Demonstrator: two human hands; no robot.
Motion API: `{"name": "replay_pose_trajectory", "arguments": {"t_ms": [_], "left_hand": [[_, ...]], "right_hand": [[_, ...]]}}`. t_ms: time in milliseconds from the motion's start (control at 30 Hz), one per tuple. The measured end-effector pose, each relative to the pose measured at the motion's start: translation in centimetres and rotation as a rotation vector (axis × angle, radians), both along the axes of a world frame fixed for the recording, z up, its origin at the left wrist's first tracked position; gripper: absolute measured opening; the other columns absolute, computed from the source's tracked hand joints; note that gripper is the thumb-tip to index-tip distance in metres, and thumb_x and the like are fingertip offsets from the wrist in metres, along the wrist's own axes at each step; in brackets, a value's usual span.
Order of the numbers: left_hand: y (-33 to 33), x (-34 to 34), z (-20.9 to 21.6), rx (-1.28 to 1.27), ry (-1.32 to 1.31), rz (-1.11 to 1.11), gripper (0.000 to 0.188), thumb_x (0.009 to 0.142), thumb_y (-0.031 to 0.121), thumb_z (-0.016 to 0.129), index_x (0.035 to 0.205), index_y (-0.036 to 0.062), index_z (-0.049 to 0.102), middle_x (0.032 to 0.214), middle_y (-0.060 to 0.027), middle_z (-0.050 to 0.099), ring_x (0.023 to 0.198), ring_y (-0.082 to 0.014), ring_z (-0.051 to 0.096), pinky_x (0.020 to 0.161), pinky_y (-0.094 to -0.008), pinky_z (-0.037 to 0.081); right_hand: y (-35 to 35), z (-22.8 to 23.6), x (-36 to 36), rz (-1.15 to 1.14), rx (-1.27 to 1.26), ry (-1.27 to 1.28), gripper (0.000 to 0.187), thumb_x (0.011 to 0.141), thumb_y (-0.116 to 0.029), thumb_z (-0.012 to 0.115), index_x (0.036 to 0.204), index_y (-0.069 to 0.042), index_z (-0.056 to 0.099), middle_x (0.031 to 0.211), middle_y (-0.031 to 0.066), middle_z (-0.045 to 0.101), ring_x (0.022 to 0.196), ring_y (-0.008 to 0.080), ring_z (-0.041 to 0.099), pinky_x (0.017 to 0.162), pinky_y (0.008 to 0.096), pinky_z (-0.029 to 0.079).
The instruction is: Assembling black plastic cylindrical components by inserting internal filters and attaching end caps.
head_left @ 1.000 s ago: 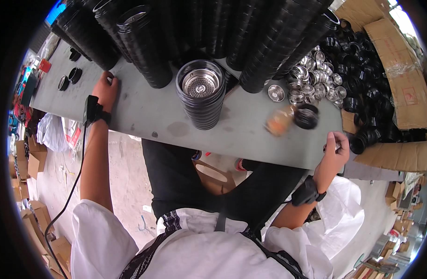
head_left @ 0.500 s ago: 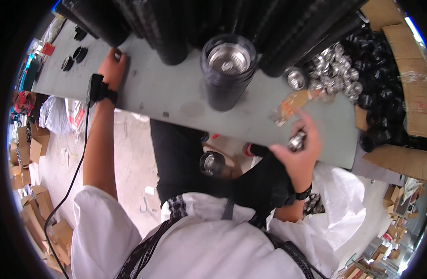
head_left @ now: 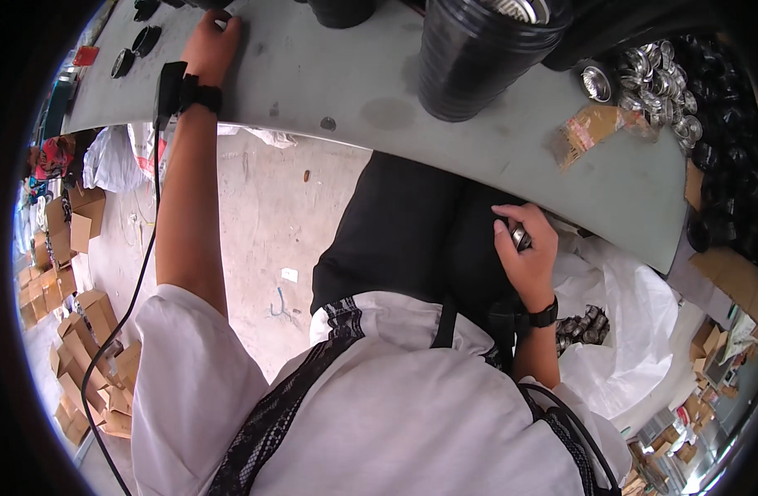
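My right hand (head_left: pixel 529 252) is closed around a small shiny metal cup-like piece (head_left: pixel 521 239), over my lap just off the front edge of the grey table (head_left: pixel 379 112). My left hand (head_left: pixel 212 51) rests toward the left of that table with its fingers curled; a small dark bit shows by the fingertips, too little to name. Between the two, a tall black ribbed cylinder (head_left: pixel 470 66) stands upright, with a silvery perforated piece (head_left: pixel 518 8) in its top.
Loose metal pieces (head_left: pixel 660 83) are heaped at the right, beside a crumpled orange-brown packet (head_left: pixel 594 132) and many black parts (head_left: pixel 726 165). Two black rings (head_left: pixel 135 51) lie at the far left. A white bag (head_left: pixel 635 314) with metal pieces sits below the table.
The view has tilted, so the table and cylinder appear higher. My right hand, still holding the metal piece, has drawn back from the table edge toward my lap. My left hand stays on the table.
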State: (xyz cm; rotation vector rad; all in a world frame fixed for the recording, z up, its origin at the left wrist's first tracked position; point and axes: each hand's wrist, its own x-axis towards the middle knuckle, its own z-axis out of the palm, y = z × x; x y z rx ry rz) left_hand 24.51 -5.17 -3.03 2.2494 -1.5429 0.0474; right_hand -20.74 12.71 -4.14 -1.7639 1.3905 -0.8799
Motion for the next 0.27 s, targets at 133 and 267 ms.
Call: {"name": "replay_pose_trajectory", "arguments": {"t_ms": [133,267], "left_hand": [[-0.6,2.1,-1.2,-0.017,-0.078,-0.013,0.037,0.08,0.041,0.052,0.104,0.0138,0.061,0.087,-0.0151,0.065,0.086,-0.0337,0.061,0.074,-0.0384,0.047],[-0.4,1.6,-1.4,-0.006,-0.056,0.004,0.037,0.08,0.041,0.052,0.105,0.0146,0.061,0.088,-0.0149,0.065,0.087,-0.0332,0.061,0.076,-0.0382,0.047]], "right_hand": [[0.4,-0.5,-0.5,-0.027,-0.033,0.017,0.017,0.072,0.0,0.061,0.088,-0.003,0.064,0.07,0.0081,0.053,0.06,0.0177,0.05,0.058,0.0272,0.041],[1.1,-1.7,-2.5,-0.148,-0.048,0.058,0.017,0.073,0.0,0.06,0.089,-0.004,0.065,0.071,0.0068,0.054,0.06,0.0176,0.051,0.058,0.0268,0.041]]}}
